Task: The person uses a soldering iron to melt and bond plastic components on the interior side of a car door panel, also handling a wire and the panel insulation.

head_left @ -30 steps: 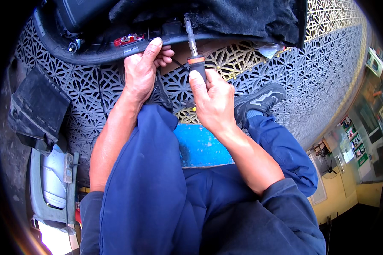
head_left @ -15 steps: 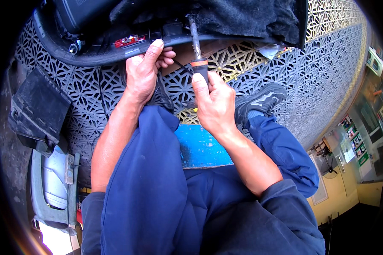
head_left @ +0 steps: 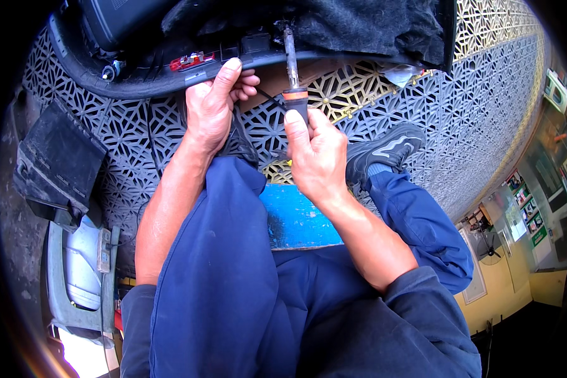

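Observation:
My left hand is closed on the lower rim of a large black trim piece, its thumb raised against the edge beside a red part. My right hand grips the dark handle of a soldering iron with an orange ring. The iron's worn metal shaft points up to dark, fuzzy lining inside the piece, where the tip is hard to make out. A thin black cable shows just right of my left fingers.
Underneath are patterned grey and yellow plastic floor tiles. A blue board lies between my legs, near my shoe. At left stand a black plastic housing and a grey object with a power strip. A yellow wall is at right.
Over the last second both hands and the iron have shifted very slightly right and down. Since half a second ago they are almost still, with the same grips.

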A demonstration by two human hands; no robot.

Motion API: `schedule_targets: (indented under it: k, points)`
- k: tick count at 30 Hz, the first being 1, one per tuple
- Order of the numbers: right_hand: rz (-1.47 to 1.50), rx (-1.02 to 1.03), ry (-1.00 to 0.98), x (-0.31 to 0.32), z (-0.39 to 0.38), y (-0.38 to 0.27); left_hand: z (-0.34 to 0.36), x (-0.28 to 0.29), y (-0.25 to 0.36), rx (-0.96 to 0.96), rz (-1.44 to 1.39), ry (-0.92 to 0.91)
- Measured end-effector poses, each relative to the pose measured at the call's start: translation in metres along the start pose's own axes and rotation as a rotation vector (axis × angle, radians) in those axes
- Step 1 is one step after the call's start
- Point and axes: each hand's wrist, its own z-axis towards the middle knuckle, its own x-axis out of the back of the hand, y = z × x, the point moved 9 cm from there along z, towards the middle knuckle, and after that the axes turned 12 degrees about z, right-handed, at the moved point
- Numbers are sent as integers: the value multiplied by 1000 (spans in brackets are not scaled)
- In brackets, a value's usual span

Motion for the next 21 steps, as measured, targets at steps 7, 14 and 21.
schedule_targets:
  k: [7, 14, 21]
  points:
    - [26, -47, 19, -1, 3, 6, 1, 1, 0, -3, -5, -6]
    - [75, -19, -7, -6, 2, 2, 1, 1, 0, -9, 0, -3]
    - [58, -34, -5, -4, -1, 4, 0, 1, -1, -2, -11, 2]
